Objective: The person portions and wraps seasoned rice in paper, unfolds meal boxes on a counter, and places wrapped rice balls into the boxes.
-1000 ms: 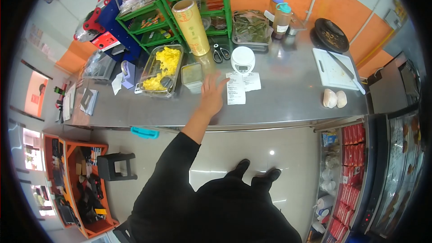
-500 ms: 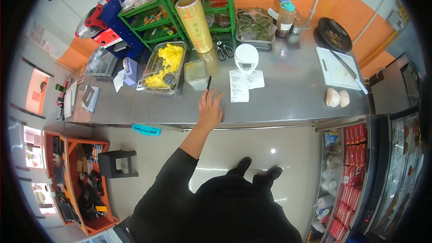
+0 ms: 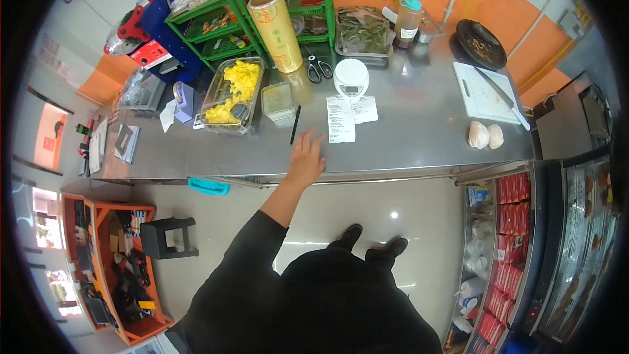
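My left hand point(image 3: 306, 159) rests over the front part of the steel counter, fingers stretched out and apart, holding nothing. Just beyond its fingertips, to the left, a black pen point(image 3: 295, 124) lies on the counter. Two printed receipts point(image 3: 341, 120) lie to the right of the hand, at the foot of a white kitchen scale point(image 3: 351, 78). Behind the pen stands a square clear container point(image 3: 278, 101). Left of that is a clear tray point(image 3: 208, 109) with yellow food, a dark utensil in it. My right hand is out of view.
Scissors point(image 3: 319, 69) and a tall roll of plastic wrap point(image 3: 276, 33) stand before green racks point(image 3: 226, 16). At right are a white cutting board point(image 3: 486, 95) with a knife point(image 3: 503, 97), two pale round pieces point(image 3: 485, 136) and a dark pan point(image 3: 481, 44).
My left hand has come away from the pen, which now lies apart from the fingers on the counter. The whole view has shifted slightly.
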{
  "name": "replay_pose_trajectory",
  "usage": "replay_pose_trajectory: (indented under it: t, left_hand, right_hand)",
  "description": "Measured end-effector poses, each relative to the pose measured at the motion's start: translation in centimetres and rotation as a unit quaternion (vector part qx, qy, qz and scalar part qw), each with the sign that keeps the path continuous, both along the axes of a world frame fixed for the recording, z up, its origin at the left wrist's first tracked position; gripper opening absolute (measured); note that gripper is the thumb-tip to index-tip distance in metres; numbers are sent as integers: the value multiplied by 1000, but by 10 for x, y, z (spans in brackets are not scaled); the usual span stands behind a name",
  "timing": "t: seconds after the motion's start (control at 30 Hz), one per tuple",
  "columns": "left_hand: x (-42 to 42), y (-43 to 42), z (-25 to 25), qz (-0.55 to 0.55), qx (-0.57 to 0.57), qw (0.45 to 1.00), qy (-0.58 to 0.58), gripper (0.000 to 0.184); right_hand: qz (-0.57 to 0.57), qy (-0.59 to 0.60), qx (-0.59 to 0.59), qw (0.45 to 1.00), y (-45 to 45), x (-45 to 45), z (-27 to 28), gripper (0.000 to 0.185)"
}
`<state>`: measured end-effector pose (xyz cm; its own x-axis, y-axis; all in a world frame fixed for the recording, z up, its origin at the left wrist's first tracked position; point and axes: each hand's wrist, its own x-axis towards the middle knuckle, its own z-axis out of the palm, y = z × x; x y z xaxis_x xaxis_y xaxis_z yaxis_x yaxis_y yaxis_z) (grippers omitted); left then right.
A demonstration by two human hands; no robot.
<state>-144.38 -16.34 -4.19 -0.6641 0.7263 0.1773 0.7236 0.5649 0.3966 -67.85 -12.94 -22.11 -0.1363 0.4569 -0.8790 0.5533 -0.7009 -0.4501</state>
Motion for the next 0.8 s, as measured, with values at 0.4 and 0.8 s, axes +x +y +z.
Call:
replay_pose_trajectory:
  t: [0.4,0.8]
  left_hand:
    - [8,8,-3,11,-31,997,-67,84]
    - [11,33,23,102,-157,981,-43,104]
  right_hand:
    - [46,-20,16,999,1,0,-6,33]
    - [151,-59,56,985,7,-3,-13,28]
